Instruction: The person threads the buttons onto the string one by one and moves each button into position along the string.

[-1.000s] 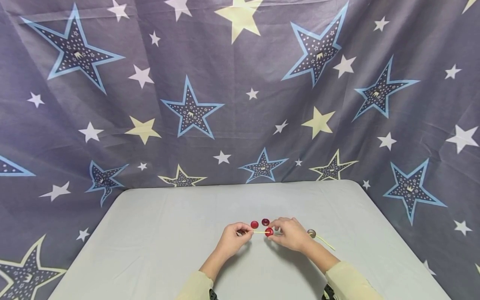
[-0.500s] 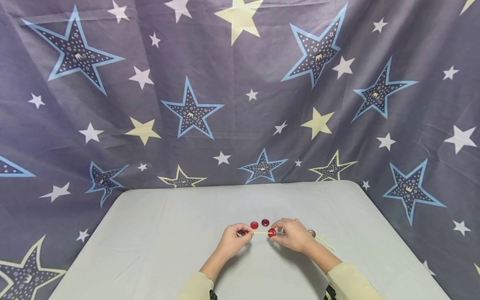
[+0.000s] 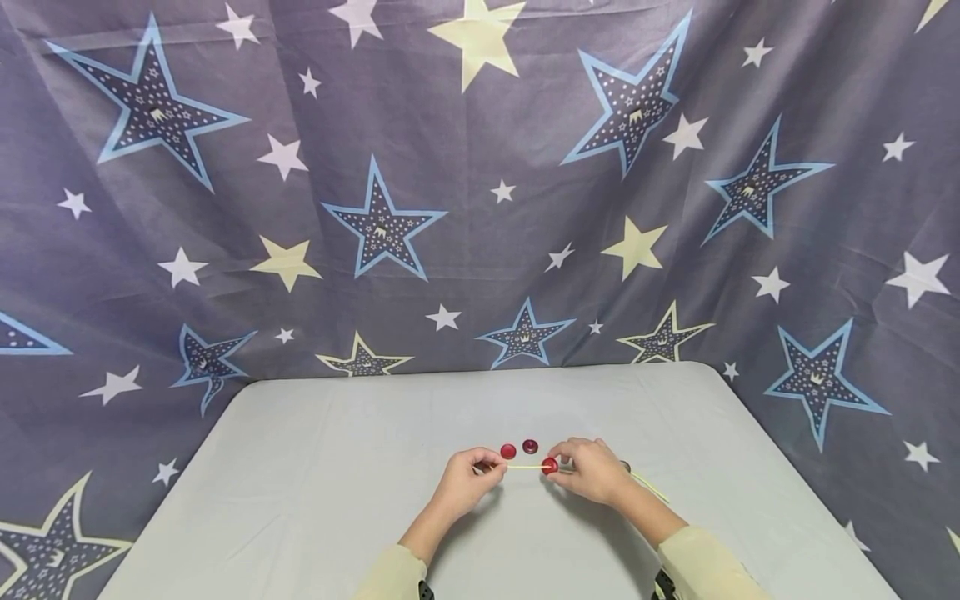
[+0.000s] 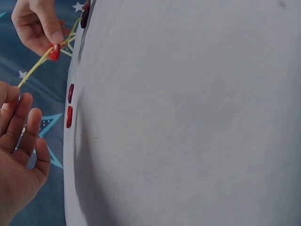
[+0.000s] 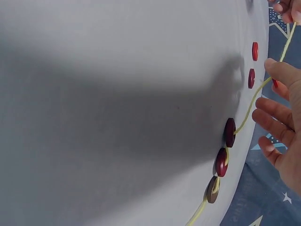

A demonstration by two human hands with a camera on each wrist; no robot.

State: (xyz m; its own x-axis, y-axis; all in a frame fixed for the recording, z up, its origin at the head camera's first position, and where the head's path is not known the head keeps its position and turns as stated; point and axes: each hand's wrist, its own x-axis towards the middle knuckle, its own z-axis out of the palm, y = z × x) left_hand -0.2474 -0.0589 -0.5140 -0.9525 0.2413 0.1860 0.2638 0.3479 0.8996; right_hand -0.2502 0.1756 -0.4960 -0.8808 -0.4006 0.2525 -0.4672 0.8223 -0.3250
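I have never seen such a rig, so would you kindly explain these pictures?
No machine here: the left hand and right hand are a person's, both bare. The wide picture comes from a camera on the head; the other two from one on each wrist. The left holds a yellow cord in its grip; the right pinches a red button threaded on it. On the pale table lie a loose red button, a loose dark red button and, best seen from the right wrist, three strung buttons.
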